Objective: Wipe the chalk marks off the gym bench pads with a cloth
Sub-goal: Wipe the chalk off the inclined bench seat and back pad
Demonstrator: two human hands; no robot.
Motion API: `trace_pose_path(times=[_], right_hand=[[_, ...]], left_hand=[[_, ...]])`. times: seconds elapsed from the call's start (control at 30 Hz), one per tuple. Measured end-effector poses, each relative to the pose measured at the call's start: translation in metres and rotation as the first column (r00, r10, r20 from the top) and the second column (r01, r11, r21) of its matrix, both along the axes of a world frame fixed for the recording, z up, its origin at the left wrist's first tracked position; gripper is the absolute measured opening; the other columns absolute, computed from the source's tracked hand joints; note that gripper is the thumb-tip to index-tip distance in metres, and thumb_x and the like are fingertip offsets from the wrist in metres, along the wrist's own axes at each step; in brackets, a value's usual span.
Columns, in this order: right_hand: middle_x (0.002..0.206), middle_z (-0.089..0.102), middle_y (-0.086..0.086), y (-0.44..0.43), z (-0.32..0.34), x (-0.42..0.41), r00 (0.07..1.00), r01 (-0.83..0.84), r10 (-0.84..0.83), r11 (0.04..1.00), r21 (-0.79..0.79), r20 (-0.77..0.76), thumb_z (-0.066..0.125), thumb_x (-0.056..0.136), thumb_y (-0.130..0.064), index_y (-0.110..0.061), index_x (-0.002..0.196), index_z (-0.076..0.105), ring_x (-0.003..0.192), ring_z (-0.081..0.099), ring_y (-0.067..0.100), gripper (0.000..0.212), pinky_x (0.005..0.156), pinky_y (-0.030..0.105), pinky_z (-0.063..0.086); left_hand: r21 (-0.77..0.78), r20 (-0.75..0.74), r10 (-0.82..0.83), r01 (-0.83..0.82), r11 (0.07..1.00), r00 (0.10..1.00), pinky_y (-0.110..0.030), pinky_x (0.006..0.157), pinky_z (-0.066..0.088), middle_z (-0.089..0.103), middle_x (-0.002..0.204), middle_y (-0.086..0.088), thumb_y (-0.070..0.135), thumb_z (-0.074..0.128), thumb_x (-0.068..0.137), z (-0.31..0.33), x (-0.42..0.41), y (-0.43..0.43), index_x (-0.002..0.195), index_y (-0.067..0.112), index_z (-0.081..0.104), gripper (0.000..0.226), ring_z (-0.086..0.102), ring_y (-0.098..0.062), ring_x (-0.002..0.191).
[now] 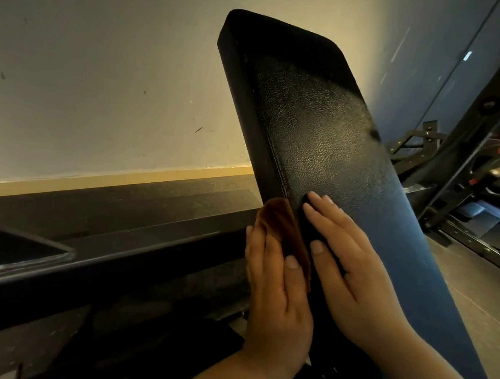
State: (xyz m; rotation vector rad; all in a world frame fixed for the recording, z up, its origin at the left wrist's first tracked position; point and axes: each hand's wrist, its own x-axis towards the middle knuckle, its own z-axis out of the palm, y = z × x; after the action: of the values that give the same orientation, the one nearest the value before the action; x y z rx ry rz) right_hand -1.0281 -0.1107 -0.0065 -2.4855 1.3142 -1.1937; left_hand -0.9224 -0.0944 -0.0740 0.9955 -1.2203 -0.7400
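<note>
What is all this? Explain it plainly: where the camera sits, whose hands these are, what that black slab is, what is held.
The camera sits on a person's head, looking down at their own bare hands. The black slab is a tilted gym bench pad. The left hand holds a brown cloth at the pad's left edge. The right hand lies flat on the pad's face, holding nothing. A pale haze near its upper right edge may be chalk. Behind on the right stands gym equipment.
</note>
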Motion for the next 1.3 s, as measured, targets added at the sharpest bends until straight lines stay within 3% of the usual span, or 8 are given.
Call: trace_pose_path(times=[0.17,0.33,0.5,0.67,0.77,0.97,1.13,1.3], right_hand=[[0.158,0.037,-0.016,0.002,0.001,0.002,1.000,0.003,-0.003,1.000,-0.008,-0.002,0.047,0.102,-0.020,-0.023,0.148,0.048,0.150,0.024,0.004,0.046,0.121,0.042,0.030],[0.157,0.038,-0.013,0.003,-0.002,0.003,1.000,0.014,-0.014,1.000,-0.016,0.002,0.049,0.100,-0.018,-0.020,0.147,0.048,0.149,0.026,0.005,0.047,0.120,0.035,0.028],[0.157,0.038,-0.018,0.003,-0.001,0.003,1.000,0.029,-0.028,0.999,-0.020,0.009,0.047,0.101,-0.020,-0.023,0.147,0.049,0.149,0.025,0.003,0.046,0.121,0.038,0.031],[0.157,0.038,-0.017,0.003,-0.001,0.004,0.999,0.035,-0.035,0.999,-0.011,0.007,0.047,0.101,-0.020,-0.022,0.147,0.049,0.149,0.025,0.002,0.046,0.121,0.036,0.031],[0.157,0.037,-0.017,0.007,-0.003,0.004,0.999,0.041,-0.042,0.999,0.011,0.020,0.046,0.102,-0.022,-0.023,0.148,0.048,0.149,0.024,0.002,0.046,0.121,0.035,0.029],[0.159,0.034,-0.017,0.022,-0.013,-0.006,0.999,0.037,-0.037,0.999,0.019,-0.005,0.046,0.102,-0.021,-0.023,0.150,0.045,0.150,0.022,0.004,0.047,0.123,0.036,0.027],[0.159,0.035,-0.017,0.023,-0.014,-0.003,0.998,0.056,-0.056,0.998,0.023,0.002,0.046,0.102,-0.021,-0.022,0.150,0.045,0.150,0.023,0.004,0.048,0.121,0.038,0.029],[0.158,0.037,-0.016,0.024,-0.017,-0.003,0.998,0.053,-0.053,0.999,0.006,0.026,0.047,0.101,-0.020,-0.021,0.148,0.047,0.149,0.025,0.005,0.047,0.121,0.038,0.030]], left_hand=[[-0.021,0.013,-0.012,0.012,1.000,1.000,-0.042,0.124,0.017,-0.009,0.157,0.039,0.045,0.021,0.105,-0.003,0.000,0.000,0.149,0.061,0.001,0.051,-0.001,0.003,0.151],[-0.054,-0.081,0.107,-0.111,0.992,0.991,-0.007,0.114,0.018,0.019,0.158,0.024,0.033,0.030,0.105,0.023,0.014,-0.031,0.155,0.036,0.025,0.051,0.019,0.013,0.142],[0.045,-0.108,-0.079,0.084,0.995,0.991,-0.033,0.122,0.025,-0.002,0.158,0.037,0.043,0.025,0.105,-0.006,-0.011,0.019,0.152,0.055,0.001,0.054,0.012,0.012,0.146],[-0.031,-0.064,-0.006,0.004,1.000,0.998,-0.044,0.123,0.022,0.002,0.163,0.027,0.037,0.027,0.106,-0.003,-0.001,-0.003,0.154,0.053,0.008,0.054,0.009,-0.002,0.151],[-0.027,-0.110,0.043,-0.046,0.999,0.993,-0.044,0.124,0.019,0.008,0.163,0.024,0.036,0.027,0.106,0.007,0.004,-0.016,0.155,0.046,0.016,0.051,0.009,-0.003,0.152],[-0.003,-0.053,-0.103,0.103,0.995,0.993,-0.041,0.123,0.023,-0.003,0.163,0.028,0.046,0.024,0.105,-0.018,-0.013,0.030,0.154,0.053,0.000,0.056,0.009,0.003,0.150],[-0.037,0.045,0.045,-0.044,0.998,0.998,-0.041,0.126,0.007,-0.004,0.163,0.029,0.033,0.024,0.106,-0.004,-0.002,-0.003,0.158,0.036,0.007,0.055,-0.010,0.004,0.150],[-0.003,-0.041,-0.002,0.002,1.000,0.999,-0.037,0.125,0.017,-0.006,0.159,0.035,0.036,0.025,0.107,-0.006,-0.011,0.017,0.156,0.043,0.007,0.052,0.005,0.006,0.149]])
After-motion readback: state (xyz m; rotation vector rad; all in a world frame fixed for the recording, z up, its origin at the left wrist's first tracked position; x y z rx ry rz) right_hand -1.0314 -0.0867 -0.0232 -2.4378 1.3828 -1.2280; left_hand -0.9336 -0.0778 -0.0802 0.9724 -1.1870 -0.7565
